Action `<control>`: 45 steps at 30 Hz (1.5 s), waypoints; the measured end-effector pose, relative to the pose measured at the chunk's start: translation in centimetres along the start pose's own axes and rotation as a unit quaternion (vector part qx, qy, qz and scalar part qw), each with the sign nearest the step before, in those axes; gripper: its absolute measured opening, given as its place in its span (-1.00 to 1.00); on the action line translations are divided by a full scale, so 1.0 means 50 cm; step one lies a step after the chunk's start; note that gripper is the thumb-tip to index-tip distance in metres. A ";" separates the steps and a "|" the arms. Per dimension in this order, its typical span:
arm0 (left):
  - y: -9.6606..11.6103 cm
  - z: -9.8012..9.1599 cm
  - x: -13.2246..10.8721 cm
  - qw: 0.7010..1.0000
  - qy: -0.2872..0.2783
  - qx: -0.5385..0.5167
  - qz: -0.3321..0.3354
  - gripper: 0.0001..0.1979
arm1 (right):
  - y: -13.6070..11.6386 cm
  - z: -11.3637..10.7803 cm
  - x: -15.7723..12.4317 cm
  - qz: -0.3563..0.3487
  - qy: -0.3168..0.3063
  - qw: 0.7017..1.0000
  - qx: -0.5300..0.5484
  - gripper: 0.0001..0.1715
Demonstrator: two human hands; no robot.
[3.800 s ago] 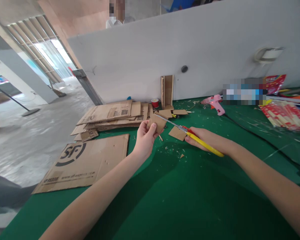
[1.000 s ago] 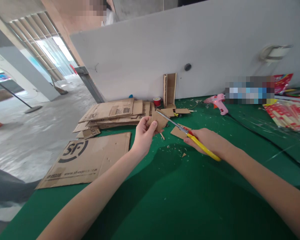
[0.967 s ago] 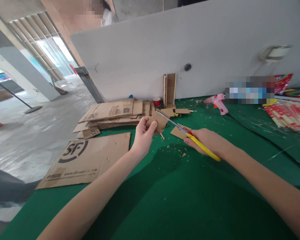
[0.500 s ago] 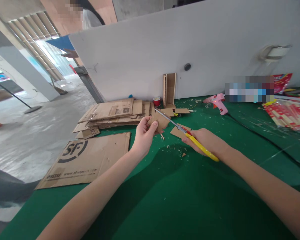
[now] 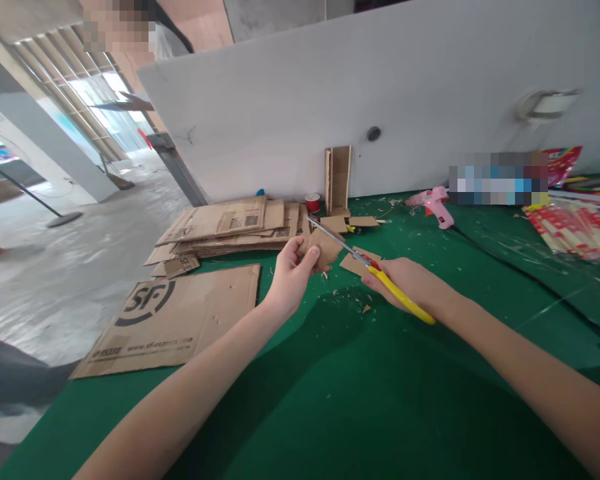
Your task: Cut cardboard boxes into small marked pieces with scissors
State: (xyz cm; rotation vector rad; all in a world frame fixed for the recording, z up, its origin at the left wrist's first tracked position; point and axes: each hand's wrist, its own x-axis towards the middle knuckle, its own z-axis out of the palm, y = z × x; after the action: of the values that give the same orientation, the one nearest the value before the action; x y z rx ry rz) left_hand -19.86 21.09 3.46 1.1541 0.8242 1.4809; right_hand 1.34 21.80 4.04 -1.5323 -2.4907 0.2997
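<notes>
My left hand [image 5: 291, 275] pinches a small piece of cardboard [image 5: 325, 249] between thumb and fingers. My right hand [image 5: 405, 283] is wrapped round yellow-handled scissors [image 5: 403, 295], whose blades lie along the upper edge of that piece; whether they bite into it is too small to tell. Another cardboard piece [image 5: 355, 263] lies flat on the green table [image 5: 360, 400] under the scissors' blades. A large flat cardboard sheet [image 5: 190, 323] with black printing rests left of my left hand.
Stacked cardboard [image 5: 220, 223] lies at the back left. A folded cardboard channel [image 5: 339, 180] stands against the white board [image 5: 280, 120]. At the right are a pink glue gun [image 5: 437, 208] with a black cable and red-and-white packets [image 5: 580, 230]. A person shows beyond the board.
My left hand and its cardboard piece have shifted slightly right, nearer the scissors. The scissors have barely moved. Beyond the board, the person's hand and a blue item have changed position.
</notes>
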 end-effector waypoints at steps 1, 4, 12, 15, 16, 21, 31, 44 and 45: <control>0.001 0.000 0.000 1.000 0.000 -0.003 -0.001 -0.72 | -0.002 0.000 0.000 0.002 -0.003 1.000 -0.003 -0.41; 0.003 -0.002 0.003 1.000 0.000 -0.014 -0.007 -0.71 | -0.008 0.000 0.000 -0.003 -0.013 1.000 0.000 -0.37; 0.005 -0.008 0.009 1.000 -0.010 -0.010 -0.028 -0.68 | -0.004 -0.003 0.002 0.001 0.002 1.000 -0.026 -0.32; 0.003 0.000 0.002 1.000 -0.019 0.008 -0.021 -0.70 | -0.005 0.000 0.003 -0.008 0.013 0.999 -0.049 -0.32; 0.002 0.005 -0.003 0.999 -0.025 0.018 -0.022 -0.71 | -0.006 0.002 0.004 -0.006 0.015 0.998 -0.060 -0.31; -0.003 0.026 -0.018 0.994 -0.075 0.076 -0.021 -0.74 | -0.011 0.014 0.004 0.004 0.037 0.998 -0.042 -0.42; -0.003 0.007 0.001 0.997 -0.059 0.010 -0.046 -0.70 | 0.070 -0.003 0.030 0.183 0.073 0.980 0.014 -0.44; 0.000 -0.047 0.004 0.637 -0.340 0.651 0.234 -0.73 | 0.091 0.018 0.037 0.213 0.058 0.975 0.019 -0.38; 0.001 -0.048 0.002 0.611 -0.355 0.666 0.241 -0.72 | 0.086 0.021 0.037 0.204 0.062 0.977 0.028 -0.38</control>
State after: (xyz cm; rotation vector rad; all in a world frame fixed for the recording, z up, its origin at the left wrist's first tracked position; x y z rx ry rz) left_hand -22.13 21.38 2.80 3.0152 1.0270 0.3297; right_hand 3.91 25.29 1.96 -1.9668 -2.0413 0.3198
